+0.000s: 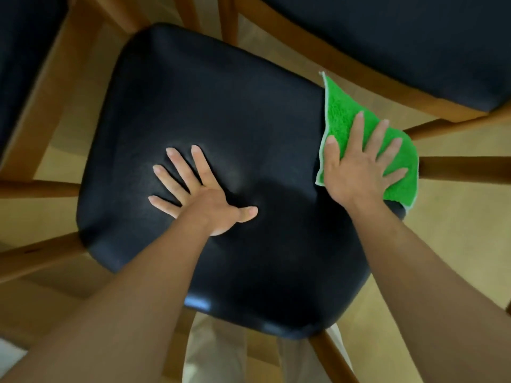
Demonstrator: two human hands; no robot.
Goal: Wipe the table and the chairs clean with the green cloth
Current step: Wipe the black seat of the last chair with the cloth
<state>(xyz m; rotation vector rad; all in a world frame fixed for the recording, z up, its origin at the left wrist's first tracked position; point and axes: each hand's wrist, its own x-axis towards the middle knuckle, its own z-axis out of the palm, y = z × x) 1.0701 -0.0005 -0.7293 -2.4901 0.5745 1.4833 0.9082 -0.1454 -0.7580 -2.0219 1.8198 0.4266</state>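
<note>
A chair with a black padded seat point(215, 111) and wooden legs fills the middle of the head view, seen from above. My left hand point(199, 192) lies flat on the seat with its fingers spread. My right hand point(359, 167) presses the green cloth point(343, 114) against the seat's right edge with straight, spread fingers. Part of the cloth hangs over that edge and one corner points up and away from me.
A second chair with a dark seat point(414, 42) and wooden frame stands close at the upper right. Another dark seat point(19, 64) shows at the upper left. Wooden rungs point(464, 170) stick out at both sides over a light wood floor point(442, 244).
</note>
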